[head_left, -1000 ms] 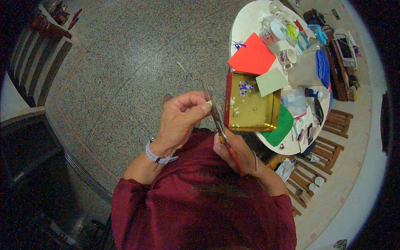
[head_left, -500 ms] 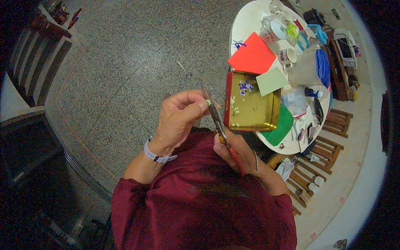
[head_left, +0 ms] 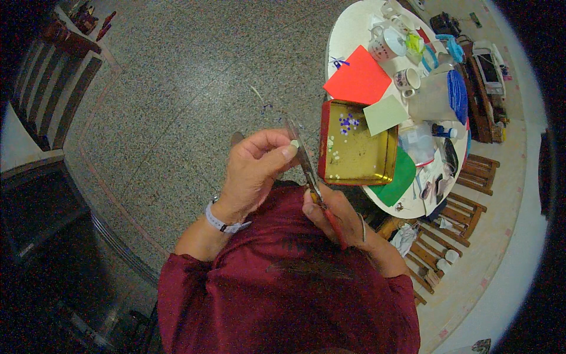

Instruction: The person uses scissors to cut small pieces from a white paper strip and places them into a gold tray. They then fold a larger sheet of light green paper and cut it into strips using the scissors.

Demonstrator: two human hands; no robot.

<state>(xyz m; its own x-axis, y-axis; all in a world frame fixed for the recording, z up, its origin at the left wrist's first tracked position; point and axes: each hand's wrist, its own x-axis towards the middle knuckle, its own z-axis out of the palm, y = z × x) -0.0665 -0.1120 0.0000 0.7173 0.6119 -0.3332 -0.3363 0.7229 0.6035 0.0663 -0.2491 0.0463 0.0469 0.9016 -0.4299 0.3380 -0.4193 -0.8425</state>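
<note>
Between the thumb and forefinger of my left hand [head_left: 257, 168] is a small pale piece of paper [head_left: 294, 143]. My right hand [head_left: 341, 215] is closed round a pair of scissors [head_left: 307, 167] with red handles, its long blades slanting up to the left, right beside the pale piece. Whether the blades touch the paper I cannot tell. To the right stands a rectangular tin [head_left: 367, 154], red outside and gold inside. Small blue bits [head_left: 348, 123] and pale bits lie scattered on its bottom. A pale green paper square [head_left: 385, 115] rests across its far right corner.
The tin sits on a white oval table [head_left: 345, 29], next to a red paper sheet [head_left: 358, 75] and a green sheet [head_left: 396, 180]. Mugs [head_left: 406, 80] and plastic bags [head_left: 433, 97] crowd its far side. Thin scraps [head_left: 257, 94] lie on the speckled floor. Slatted wooden chairs flank the scene.
The pale piece shows slightly more of its face at my left fingertips. Both hands and the scissors stay nearly in place.
</note>
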